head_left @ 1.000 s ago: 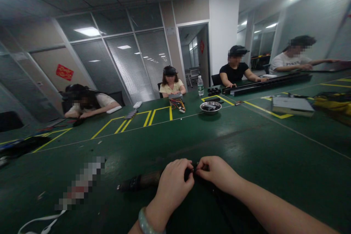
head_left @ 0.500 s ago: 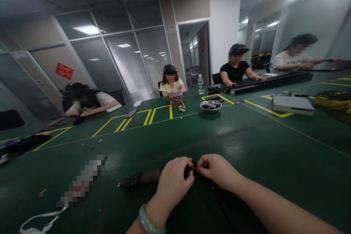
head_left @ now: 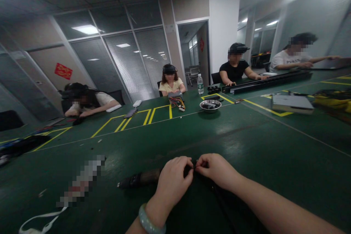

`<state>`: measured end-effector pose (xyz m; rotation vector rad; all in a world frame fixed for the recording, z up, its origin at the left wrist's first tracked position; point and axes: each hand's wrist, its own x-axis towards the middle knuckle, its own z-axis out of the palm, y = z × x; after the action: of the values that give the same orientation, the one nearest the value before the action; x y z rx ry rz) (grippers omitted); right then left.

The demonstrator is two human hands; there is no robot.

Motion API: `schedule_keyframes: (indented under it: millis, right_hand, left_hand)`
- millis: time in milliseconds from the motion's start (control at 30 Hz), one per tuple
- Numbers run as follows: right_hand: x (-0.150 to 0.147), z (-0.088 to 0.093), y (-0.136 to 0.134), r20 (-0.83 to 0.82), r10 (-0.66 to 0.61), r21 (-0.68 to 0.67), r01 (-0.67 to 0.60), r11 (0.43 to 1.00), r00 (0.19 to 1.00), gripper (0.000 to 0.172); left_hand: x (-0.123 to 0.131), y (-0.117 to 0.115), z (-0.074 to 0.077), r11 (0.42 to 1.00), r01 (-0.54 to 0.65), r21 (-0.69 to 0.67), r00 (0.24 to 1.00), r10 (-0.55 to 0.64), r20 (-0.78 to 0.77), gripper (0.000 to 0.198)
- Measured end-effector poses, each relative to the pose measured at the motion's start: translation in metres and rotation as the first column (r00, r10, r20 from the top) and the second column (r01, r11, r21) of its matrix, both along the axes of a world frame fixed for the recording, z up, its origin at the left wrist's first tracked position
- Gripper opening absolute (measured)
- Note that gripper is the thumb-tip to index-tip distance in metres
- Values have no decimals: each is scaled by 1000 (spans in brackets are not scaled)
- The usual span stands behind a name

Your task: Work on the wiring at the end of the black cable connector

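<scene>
Just above the near part of the green table, my left hand (head_left: pixel 172 182) and my right hand (head_left: pixel 218 171) meet almost fingertip to fingertip. Thumb and fingers of each are pinched together around something small and dark, mostly hidden by the fingers. Under and beside my left hand lies a dark cylindrical tool, which looks like an electric screwdriver (head_left: pixel 139 180), its tip pointing left. A thin dark strip or cable (head_left: pixel 219 195) runs below my right hand toward the table's near edge; its kind cannot be made out.
At left lies a blurred-out power strip-like object (head_left: pixel 82 181) with a white cord (head_left: pixel 41 215). Farther off are a metal bowl (head_left: pixel 210 106) of dark parts, a water bottle (head_left: pixel 200 84), a grey box with wires (head_left: pixel 176 99) and a silver box (head_left: pixel 292 104). Several people sit across the table.
Both hands stay in nearly the same place and keep their pinch. The fingertips of my right hand appear slightly closer to those of my left.
</scene>
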<state>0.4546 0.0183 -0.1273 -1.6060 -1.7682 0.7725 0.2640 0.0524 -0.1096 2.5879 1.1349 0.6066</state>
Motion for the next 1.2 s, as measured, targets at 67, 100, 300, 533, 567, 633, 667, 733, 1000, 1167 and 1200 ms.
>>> schedule_keyframes:
  millis: [67, 100, 300, 533, 567, 633, 667, 733, 1000, 1167, 1200]
  right_hand:
    - [0, -2, 1, -6, 4, 14, -3, 1000, 1000, 11]
    - [0, -2, 1, -6, 5, 15, -4, 1000, 1000, 11]
    - [0, 0, 0, 4, -1, 1, 1, 1000, 1000, 12]
    - [0, -1, -1, -18, 11, 9, -11, 1000, 1000, 12]
    - [0, -1, 0, -20, 11, 7, -11, 1000, 1000, 12]
    - [1, -1, 0, -25, 10, 2, -10, 1000, 1000, 12]
    - [1, -1, 0, -27, 9, 0, -9, 1000, 1000, 12]
    - [1, 0, 0, -26, 7, -5, -7, 1000, 1000, 12]
    - [1, 0, 0, -13, 12, 9, -12, 1000, 1000, 12]
    - [1, -4, 1, -2, 7, 17, -7, 1000, 1000, 12]
    - [1, -4, 1, -1, 5, 15, -5, 1000, 1000, 12]
  left_hand:
    - [0, 0, -1, 1000, 3, 13, 1000, -3, 7, 12]
    - [0, 0, -1, 1000, 2, 18, 1000, -2, 13, 12]
    - [0, 1, -2, 1000, -2, 10, 1000, 2, 20, 14]
    - [1, -2, 2, 1000, -4, -9, 1000, 4, 3, 16]
    - [1, -2, 2, 1000, -5, -10, 1000, 5, 0, 16]
    - [0, -1, 2, 1000, -4, -6, 1000, 4, -6, 17]
    - [0, -1, 2, 1000, -3, -1, 1000, 3, -7, 17]
    - [0, -1, 2, 1000, 1, 6, 1000, -1, -6, 16]
    - [1, -2, 2, 1000, 9, 15, 1000, -8, -1, 15]
    - [2, -3, 4, 1000, 4, 10, 1000, -4, -5, 16]
    - [2, -3, 4, 1000, 5, 9, 1000, -5, -7, 16]
